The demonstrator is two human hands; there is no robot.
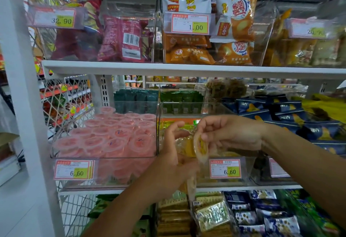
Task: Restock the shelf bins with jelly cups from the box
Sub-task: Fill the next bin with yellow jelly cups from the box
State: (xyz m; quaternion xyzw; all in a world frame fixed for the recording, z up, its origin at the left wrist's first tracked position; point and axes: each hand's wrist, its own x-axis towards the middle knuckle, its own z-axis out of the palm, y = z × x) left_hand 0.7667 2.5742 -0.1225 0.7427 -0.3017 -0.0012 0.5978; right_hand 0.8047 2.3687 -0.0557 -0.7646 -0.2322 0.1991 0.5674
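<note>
Shelf tag (225,168) 6.60; right hand (230,132) pinches jelly cup (201,147).

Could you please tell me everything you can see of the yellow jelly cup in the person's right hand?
The yellow jelly cup is small, of translucent plastic, with yellow filling and a film lid printed in yellow and red. It is slightly blurred. It is tipped on edge above the clear bin on the middle shelf. The right hand pinches it from above with curled fingers. The left hand is close beside it, but I cannot tell whether they touch.
</note>
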